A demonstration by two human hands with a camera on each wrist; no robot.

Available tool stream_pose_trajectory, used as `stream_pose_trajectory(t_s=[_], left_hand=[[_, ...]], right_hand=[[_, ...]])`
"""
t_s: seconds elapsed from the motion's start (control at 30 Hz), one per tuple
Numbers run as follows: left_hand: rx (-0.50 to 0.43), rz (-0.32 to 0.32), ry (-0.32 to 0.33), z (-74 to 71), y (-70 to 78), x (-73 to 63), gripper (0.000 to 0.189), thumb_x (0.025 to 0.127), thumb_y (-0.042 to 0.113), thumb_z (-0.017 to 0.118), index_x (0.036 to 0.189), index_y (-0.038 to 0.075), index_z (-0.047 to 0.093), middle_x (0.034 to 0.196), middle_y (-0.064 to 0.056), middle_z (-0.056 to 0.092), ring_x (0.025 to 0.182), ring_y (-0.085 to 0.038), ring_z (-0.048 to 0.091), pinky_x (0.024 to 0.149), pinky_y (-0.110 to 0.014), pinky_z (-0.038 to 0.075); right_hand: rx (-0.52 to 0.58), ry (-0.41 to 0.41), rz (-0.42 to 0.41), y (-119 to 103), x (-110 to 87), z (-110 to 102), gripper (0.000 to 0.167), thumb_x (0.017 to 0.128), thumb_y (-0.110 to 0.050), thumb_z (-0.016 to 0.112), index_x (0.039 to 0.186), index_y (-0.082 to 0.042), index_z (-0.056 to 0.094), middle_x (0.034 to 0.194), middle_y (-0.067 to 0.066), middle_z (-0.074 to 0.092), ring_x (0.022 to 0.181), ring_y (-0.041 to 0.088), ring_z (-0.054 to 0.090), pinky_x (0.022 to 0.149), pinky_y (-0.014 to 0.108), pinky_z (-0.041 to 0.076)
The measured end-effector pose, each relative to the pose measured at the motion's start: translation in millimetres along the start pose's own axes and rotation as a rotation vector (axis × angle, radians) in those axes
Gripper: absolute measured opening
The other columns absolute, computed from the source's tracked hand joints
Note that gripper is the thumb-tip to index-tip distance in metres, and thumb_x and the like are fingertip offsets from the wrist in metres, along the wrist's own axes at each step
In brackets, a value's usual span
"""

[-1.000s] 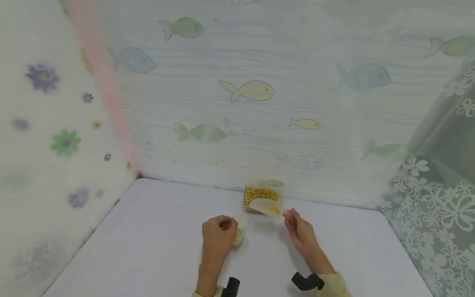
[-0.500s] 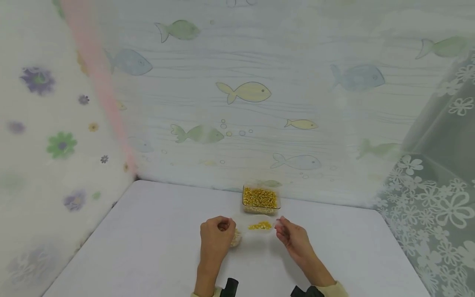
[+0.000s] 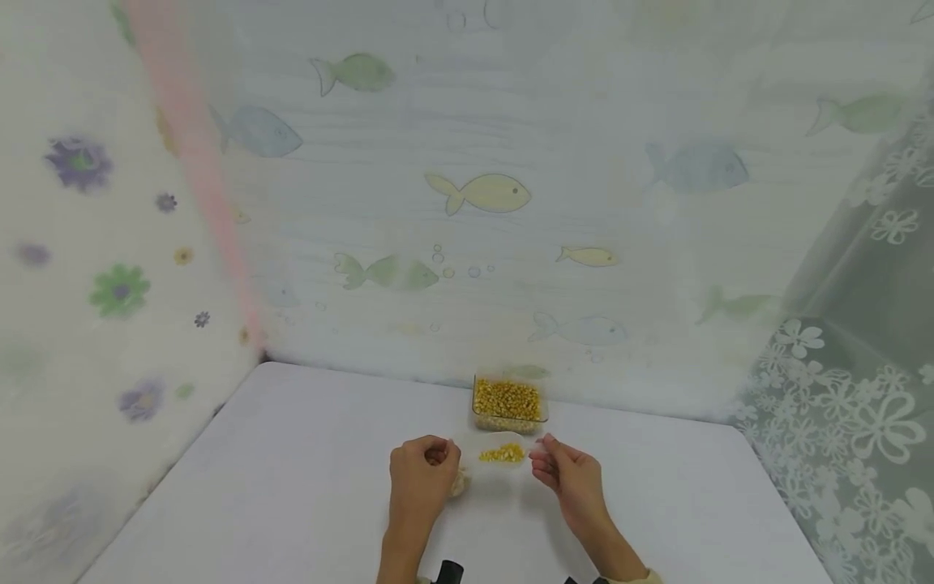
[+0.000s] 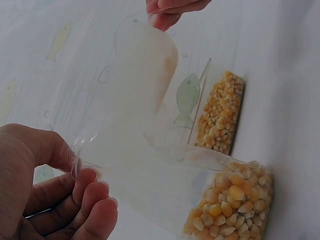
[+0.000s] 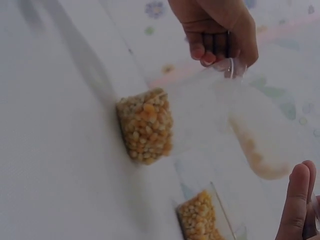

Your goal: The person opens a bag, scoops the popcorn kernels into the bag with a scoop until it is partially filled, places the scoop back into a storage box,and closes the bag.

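My left hand (image 3: pixel 422 480) pinches the top edge of a clear plastic bag (image 4: pixel 150 192). Corn kernels (image 4: pixel 232 202) fill the bag's bottom, which hangs low over the table. From the other side, my right hand (image 3: pixel 576 483) pinches the handle end of a whitish translucent scoop (image 4: pixel 145 65). Its bowl carries a small heap of yellow corn kernels (image 3: pixel 503 453) and reaches toward the bag's mouth, overlapping it in the left wrist view. Just beyond the scoop stands a clear rectangular container (image 3: pixel 508 425), well filled with more kernels.
A white-covered table (image 3: pixel 314 470) lies under everything. Fish-printed cloth (image 3: pixel 481 191) rises right behind the container. Flower-printed cloth (image 3: pixel 120 292) closes the left side, and a sheer floral curtain (image 3: pixel 886 405) hangs at the right.
The scoop has come out of the container, now level with kernels in it, and has moved nearer and leftward to the bag. My left hand keeps its pinch on the bag.
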State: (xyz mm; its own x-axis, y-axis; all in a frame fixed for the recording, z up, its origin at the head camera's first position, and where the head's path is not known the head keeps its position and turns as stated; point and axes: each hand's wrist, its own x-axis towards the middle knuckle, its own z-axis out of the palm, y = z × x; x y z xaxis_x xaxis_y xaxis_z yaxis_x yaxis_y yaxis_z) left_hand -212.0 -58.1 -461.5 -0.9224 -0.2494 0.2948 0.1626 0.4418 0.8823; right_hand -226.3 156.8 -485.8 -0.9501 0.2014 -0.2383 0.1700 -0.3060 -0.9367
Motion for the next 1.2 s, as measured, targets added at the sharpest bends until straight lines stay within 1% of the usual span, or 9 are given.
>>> stream_pose_trajectory(t_s=[0.1,0.17,0.37,0.47,0.63,0.77,0.83,1.03,1.2], left_hand=[[0.003,-0.007,-0.003,-0.6,-1.3,-0.8,0.011,0.085,0.004,0.073,0.074,0.003,0.075,0.061,0.003,0.061,0.055,-0.008,0.055,0.055,-0.022,0.049],[-0.004,-0.004,-0.002,-0.9,-1.3,-0.8,0.012,0.085,0.005,0.073,0.074,0.003,0.075,0.061,0.003,0.061,0.055,-0.008,0.055,0.055,-0.022,0.050],[-0.017,0.008,0.009,-1.2,-0.8,-1.2,0.013,0.084,0.003,0.072,0.072,0.004,0.074,0.059,0.004,0.060,0.053,-0.008,0.055,0.054,-0.022,0.049],[-0.013,0.009,0.010,-1.0,-0.9,-1.2,0.013,0.084,0.003,0.072,0.072,0.004,0.074,0.059,0.004,0.060,0.053,-0.007,0.055,0.053,-0.022,0.049],[-0.013,0.006,0.012,-0.9,-1.0,-0.7,0.013,0.084,0.003,0.073,0.072,0.004,0.074,0.059,0.004,0.061,0.053,-0.007,0.055,0.054,-0.022,0.049],[-0.019,0.007,0.014,-1.3,-1.1,-0.4,0.013,0.084,0.003,0.072,0.071,0.004,0.074,0.058,0.004,0.060,0.053,-0.007,0.055,0.053,-0.022,0.049],[-0.021,0.007,0.016,-1.6,-1.2,-0.4,0.013,0.083,0.003,0.072,0.071,0.004,0.074,0.058,0.004,0.060,0.053,-0.007,0.054,0.054,-0.022,0.049],[-0.023,0.008,0.027,-1.5,-2.4,-0.3,0.012,0.083,0.002,0.073,0.070,0.005,0.074,0.058,0.004,0.060,0.053,-0.007,0.055,0.054,-0.022,0.049],[-0.031,-0.003,0.027,-1.4,-1.9,-0.3,0.013,0.082,0.002,0.073,0.070,0.005,0.073,0.058,0.004,0.060,0.054,-0.007,0.055,0.054,-0.022,0.049]], right_hand=[[-0.042,0.001,-0.036,-1.4,-2.5,2.4,0.039,0.103,-0.016,0.060,0.122,0.018,0.059,0.075,0.001,0.074,0.070,0.008,0.072,0.068,0.023,0.059],[-0.069,0.003,-0.063,-3.3,-2.5,3.5,0.040,0.103,-0.016,0.060,0.122,0.020,0.059,0.075,0.003,0.075,0.070,0.011,0.073,0.068,0.024,0.060],[-0.172,0.008,-0.137,-13.2,-3.4,7.8,0.036,0.102,-0.013,0.061,0.118,0.019,0.063,0.075,0.008,0.076,0.066,0.014,0.074,0.066,0.029,0.061],[-0.229,-0.006,-0.186,-20.1,-6.9,10.5,0.033,0.101,-0.012,0.062,0.115,0.017,0.065,0.078,0.012,0.076,0.064,0.014,0.073,0.065,0.029,0.061],[-0.318,-0.057,-0.325,-29.0,-17.0,16.7,0.027,0.100,-0.009,0.062,0.110,0.015,0.069,0.081,0.018,0.076,0.063,0.016,0.073,0.063,0.031,0.061],[-0.375,-0.076,-0.450,-30.9,-26.9,23.3,0.017,0.098,-0.005,0.064,0.101,0.010,0.073,0.078,0.017,0.075,0.060,0.017,0.073,0.061,0.032,0.061],[-0.392,-0.073,-0.485,-30.2,-30.8,25.9,0.014,0.097,-0.004,0.065,0.099,0.007,0.075,0.077,0.015,0.075,0.059,0.017,0.072,0.061,0.032,0.061],[-0.396,-0.067,-0.503,-26.0,-34.7,28.4,0.016,0.097,-0.010,0.068,0.096,0.004,0.075,0.076,0.013,0.076,0.059,0.016,0.072,0.061,0.031,0.061],[-0.379,-0.071,-0.486,-23.5,-33.8,24.5,0.020,0.096,-0.013,0.070,0.100,0.006,0.075,0.078,0.015,0.076,0.060,0.019,0.073,0.061,0.032,0.061]])
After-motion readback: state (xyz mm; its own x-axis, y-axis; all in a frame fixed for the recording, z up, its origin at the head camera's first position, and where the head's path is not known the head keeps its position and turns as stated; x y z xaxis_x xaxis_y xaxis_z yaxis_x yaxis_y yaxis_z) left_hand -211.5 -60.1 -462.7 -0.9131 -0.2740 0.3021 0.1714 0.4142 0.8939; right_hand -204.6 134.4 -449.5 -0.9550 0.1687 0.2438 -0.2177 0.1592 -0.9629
